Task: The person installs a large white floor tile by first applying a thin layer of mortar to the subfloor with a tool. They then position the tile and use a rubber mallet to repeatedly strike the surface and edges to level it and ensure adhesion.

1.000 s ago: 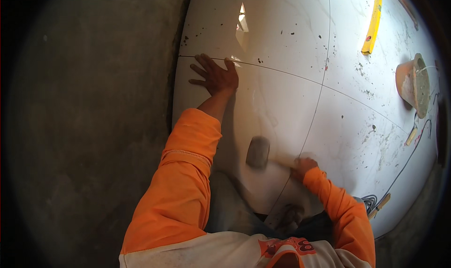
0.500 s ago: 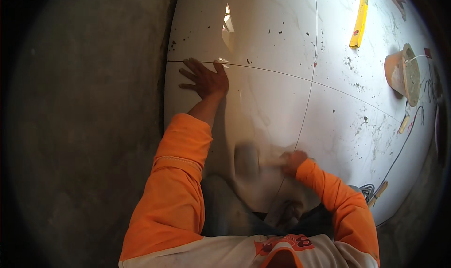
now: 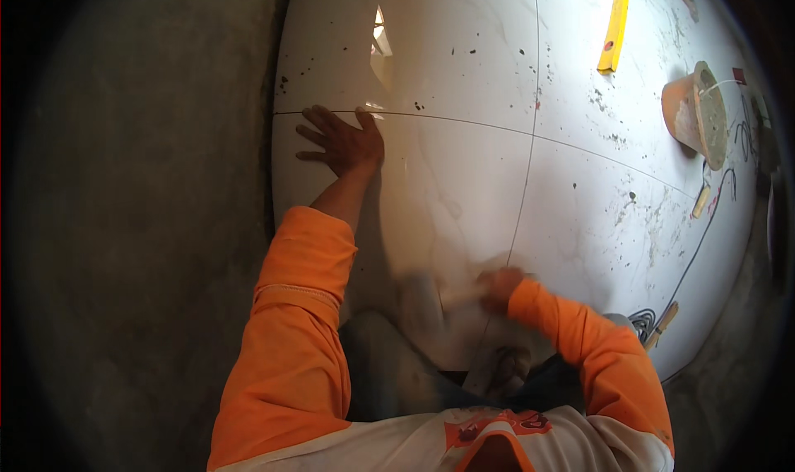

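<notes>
Trousers (image 3: 381,364) show at the near side of the white tile (image 3: 464,199), my legs seemingly folded, which would keep me low and close to it.

Just beyond them, the mallet (image 3: 422,300) is over the tile's near part. My right hand (image 3: 502,288) is clamped on its pale handle, fingers wrapped together, over the tile's right joint; I take it that holding the handle from the side lets the head reach inward while my arm stays clear. The head is blurred, so I can't tell whether it touches the tile or hangs above it.

Farther up, my left hand (image 3: 352,147) lies palm down near the tile's far left corner, fingers apart and gripping nothing, tips at the far joint. Spread like that, I judge, it props my weight and could feel the seam, well apart from the mallet.

Right of the tile, near side, lie a coil (image 3: 642,323) and a wooden piece (image 3: 662,326), with a cord (image 3: 689,257) running outward. Farther right are a wooden handle (image 3: 701,200) and the bucket (image 3: 681,114), probably parked there to leave my arms room. Past the tile's far right corner lies the yellow level (image 3: 614,33), out of the mallet's way.
</notes>
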{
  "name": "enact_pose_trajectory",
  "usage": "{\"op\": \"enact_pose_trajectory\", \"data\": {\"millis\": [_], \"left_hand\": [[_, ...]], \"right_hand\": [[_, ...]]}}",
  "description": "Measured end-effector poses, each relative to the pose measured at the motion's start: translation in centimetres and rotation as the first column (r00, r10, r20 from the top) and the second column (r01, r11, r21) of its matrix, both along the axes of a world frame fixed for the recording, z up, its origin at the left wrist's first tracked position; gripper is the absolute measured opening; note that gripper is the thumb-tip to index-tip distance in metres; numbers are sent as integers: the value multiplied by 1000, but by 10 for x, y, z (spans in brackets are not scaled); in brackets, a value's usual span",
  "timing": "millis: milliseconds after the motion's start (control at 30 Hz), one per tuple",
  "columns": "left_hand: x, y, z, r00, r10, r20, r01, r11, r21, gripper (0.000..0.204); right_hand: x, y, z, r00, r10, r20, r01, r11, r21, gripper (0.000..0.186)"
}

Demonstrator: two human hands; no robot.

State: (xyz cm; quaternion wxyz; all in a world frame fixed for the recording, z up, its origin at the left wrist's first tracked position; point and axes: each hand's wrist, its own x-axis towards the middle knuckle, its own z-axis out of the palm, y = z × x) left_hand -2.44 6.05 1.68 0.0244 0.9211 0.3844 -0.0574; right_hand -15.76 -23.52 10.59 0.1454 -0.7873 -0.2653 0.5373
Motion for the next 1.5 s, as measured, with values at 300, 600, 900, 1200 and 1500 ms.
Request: {"op": "enact_pose_trajectory", "data": {"millis": [300, 600, 900, 1200, 1500], "left_hand": [[11, 7, -4, 998, 0, 55, -1, 1000, 29, 81], [2, 10, -6, 998, -36, 45, 37, 999, -17, 84], [-29, 73, -21, 899, -425, 110, 426, 905, 15, 84], [-35, 90, -36, 971, -203, 127, 190, 976, 108, 81], [-24, 75, -17, 970, -203, 133, 198, 979, 47, 85]], "right_hand": [[-7, -20, -14, 995, 100, -20, -102, 979, -174, 25], [-12, -33, -2, 933, -357, -45, 324, 889, -324, 37], [-39, -19, -4, 789, -614, 20, 614, 789, -21, 45], [-40, 3, 20, 772, -634, 30, 629, 771, 103, 41], [-33, -11, -14, 928, -301, 219, 299, 953, 43, 45]]}}
